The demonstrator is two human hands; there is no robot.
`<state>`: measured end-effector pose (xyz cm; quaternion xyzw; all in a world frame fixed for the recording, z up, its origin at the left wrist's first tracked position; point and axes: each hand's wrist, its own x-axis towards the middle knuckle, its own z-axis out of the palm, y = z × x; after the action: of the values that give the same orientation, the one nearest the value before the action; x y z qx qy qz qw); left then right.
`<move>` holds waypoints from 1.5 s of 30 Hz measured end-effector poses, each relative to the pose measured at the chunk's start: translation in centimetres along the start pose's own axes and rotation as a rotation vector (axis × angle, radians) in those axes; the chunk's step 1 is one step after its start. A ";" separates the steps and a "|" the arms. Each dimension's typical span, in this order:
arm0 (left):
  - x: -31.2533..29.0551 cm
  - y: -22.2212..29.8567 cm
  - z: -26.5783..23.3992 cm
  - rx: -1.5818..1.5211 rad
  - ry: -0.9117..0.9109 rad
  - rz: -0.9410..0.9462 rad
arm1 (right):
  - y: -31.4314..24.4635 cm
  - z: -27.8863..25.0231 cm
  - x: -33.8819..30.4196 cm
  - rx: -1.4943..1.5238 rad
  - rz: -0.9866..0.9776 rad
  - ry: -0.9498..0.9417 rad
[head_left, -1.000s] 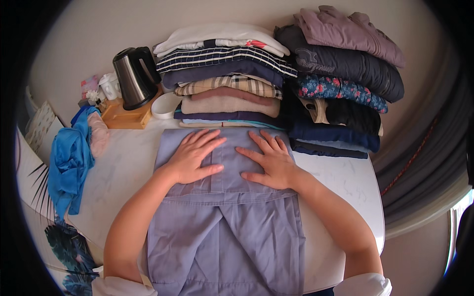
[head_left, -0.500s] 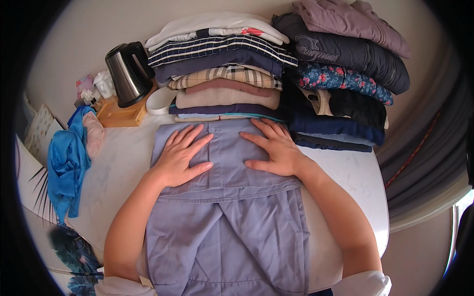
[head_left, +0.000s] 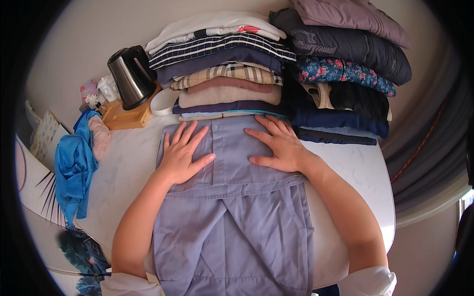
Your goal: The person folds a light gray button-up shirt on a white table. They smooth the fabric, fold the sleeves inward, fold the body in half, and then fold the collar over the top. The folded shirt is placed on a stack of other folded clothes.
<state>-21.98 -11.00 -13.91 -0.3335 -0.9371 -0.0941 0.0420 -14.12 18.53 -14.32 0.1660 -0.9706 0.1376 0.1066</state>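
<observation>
Now, head view: left hand (head_left: pixel 181 154) and right hand (head_left: pixel 277 147) flat on lilac-blue garment (head_left: pixel 232 207), fingers spread, gripping nothing. Both palms slid farther up cloth since half second ago, nearer folded-clothes stacks (head_left: pixel 224 74). Garment lies smoothed on white table (head_left: pixel 355 167); kettle (head_left: pixel 131 76) sits left.

A home: folded clothes stacks (head_left: pixel 232 74), kettle (head_left: pixel 129 76), white table (head_left: pixel 365 172).

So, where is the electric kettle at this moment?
In the head view, the steel kettle stands upper left on a wooden tray, just left of the folded clothes stack, beyond the left hand.
</observation>
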 end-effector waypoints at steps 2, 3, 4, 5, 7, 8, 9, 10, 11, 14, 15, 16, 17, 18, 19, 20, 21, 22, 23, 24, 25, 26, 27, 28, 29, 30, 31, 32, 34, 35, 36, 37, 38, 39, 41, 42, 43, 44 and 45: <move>0.1 -0.2 0.2 -0.010 0.011 0.004 | 0.0 0.0 0.0 0.003 0.022 -0.005; 0.2 -0.2 0.3 -0.015 0.017 0.007 | 0.0 0.0 0.0 0.003 0.033 -0.007; 0.2 -0.3 0.4 -0.011 0.020 0.006 | -0.1 0.1 0.1 0.000 0.031 -0.004; 0.2 -0.4 0.4 -0.008 0.023 0.006 | -0.1 0.1 0.1 -0.003 0.030 -0.001; 0.1 -0.4 0.4 -0.006 0.031 0.006 | -0.2 0.1 0.1 0.006 0.028 0.008; 0.0 -0.4 0.4 -0.008 0.036 0.007 | -0.2 0.1 0.1 0.019 0.027 0.015; 0.0 -0.3 0.4 -0.010 0.041 0.007 | -0.3 0.2 0.1 0.032 0.026 0.021; 0.0 -0.4 0.4 -0.017 0.049 0.009 | -0.1 0.2 0.0 0.045 0.014 0.059; 0.0 -0.4 0.5 -0.024 0.056 0.012 | 0.1 0.4 -0.1 0.058 0.002 0.097; 0.1 -0.3 0.6 -0.038 0.075 0.012 | 0.8 0.9 -0.2 0.109 -0.009 0.232; 0.1 -0.2 0.6 -0.043 0.081 0.011 | 1.0 1.1 -0.3 0.126 -0.007 0.280; 0.1 -0.2 0.5 -0.041 0.079 0.007 | 1.0 1.1 -0.3 0.116 0.000 0.300; 0.1 0.0 0.5 -0.040 0.077 0.004 | 0.9 1.1 -0.3 0.106 0.008 0.320; 0.0 0.0 0.5 -0.039 0.074 0.002 | 0.8 1.2 -0.4 0.094 0.017 0.340; 0.0 -0.3 0.7 -0.053 0.123 0.008 | 0.5 1.1 -0.5 0.069 0.037 0.381; 0.0 -0.6 1.0 -0.068 0.172 0.016 | 0.4 1.2 -0.6 0.064 0.068 0.403; 0.0 -0.9 1.4 -0.082 0.220 0.025 | 0.5 1.3 -0.8 0.059 0.099 0.426; 0.1 -1.0 1.5 -0.099 0.271 0.037 | 0.5 1.2 -0.9 0.050 0.130 0.448; 0.2 -1.0 1.6 -0.116 0.322 0.049 | 0.4 1.3 -1.3 0.003 0.114 0.504; 0.3 -1.0 1.8 -0.132 0.374 0.063 | 0.4 1.2 -2.1 0.020 0.110 0.486; 0.3 -0.7 1.9 -0.096 0.560 0.118 | 0.0 1.0 -2.8 0.039 0.105 0.465; 0.3 -0.8 1.8 -0.078 0.555 0.078 | -0.5 0.8 -3.6 0.058 0.099 0.445; 0.2 -0.9 1.6 -0.060 0.551 0.037 | -1.0 0.6 -4.2 0.090 0.078 0.415; -0.1 -1.0 1.4 -0.045 0.544 -0.005 | -2.0 0.2 -5.2 0.121 0.060 0.379; -0.3 -0.9 1.3 -0.018 0.590 0.037 | -2.8 -0.2 -6.4 0.153 0.045 0.341; -0.9 -1.1 1.1 -0.026 0.558 0.066 | -3.6 -0.6 -7.6 0.152 0.026 0.317; -1.4 -1.3 0.6 -0.034 0.535 0.099 | -4.3 -1.2 -8.9 0.145 0.005 0.298; -2.2 -1.5 -0.2 -0.040 0.503 0.129 | -5.0 -1.7 -10.1 0.146 -0.015 0.274; -5.3 -1.5 -2.0 -0.169 0.306 0.203 | -6.2 -3.4 -13.6 0.165 -0.043 0.183; -7.5 -1.1 -3.0 -0.224 0.240 0.268 | -6.5 -4.0 -15.5 0.189 -0.053 0.156; -10.1 -0.7 -3.9 -0.287 0.184 0.342 | -7.2 -4.9 -17.2 0.213 -0.084 0.127; -13.3 -0.5 -5.0 -0.342 0.125 0.412 | -8.1 -5.8 -18.8 0.242 -0.119 0.100; -16.7 -0.3 -6.4 -0.426 0.003 0.462 | -8.6 -6.2 -20.1 0.257 -0.183 0.069; -20.1 0.1 -7.8 -0.536 -0.120 0.456 | -9.3 -6.6 -21.2 0.322 -0.251 0.030; -25.4 1.2 -9.2 -0.535 -0.293 0.423 | -11.2 -7.4 -23.0 0.392 -0.246 -0.138; -27.0 1.8 -9.1 -0.424 -0.348 0.407 | -12.0 -7.6 -23.7 0.435 -0.243 -0.211; -28.4 2.0 -8.2 -0.280 -0.295 0.402 | -12.9 -8.1 -24.1 0.347 -0.218 -0.291; -29.6 2.3 -7.4 -0.129 -0.244 0.393 | -13.7 -8.5 -24.5 0.263 -0.197 -0.365; -30.7 2.5 -6.3 0.021 -0.195 0.383 | -14.1 -8.4 -24.8 0.176 -0.175 -0.439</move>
<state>3.48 -29.34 -11.68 -0.5126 -0.8572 -0.0417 -0.0284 15.07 15.60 -9.39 0.2840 -0.9367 0.1726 -0.1101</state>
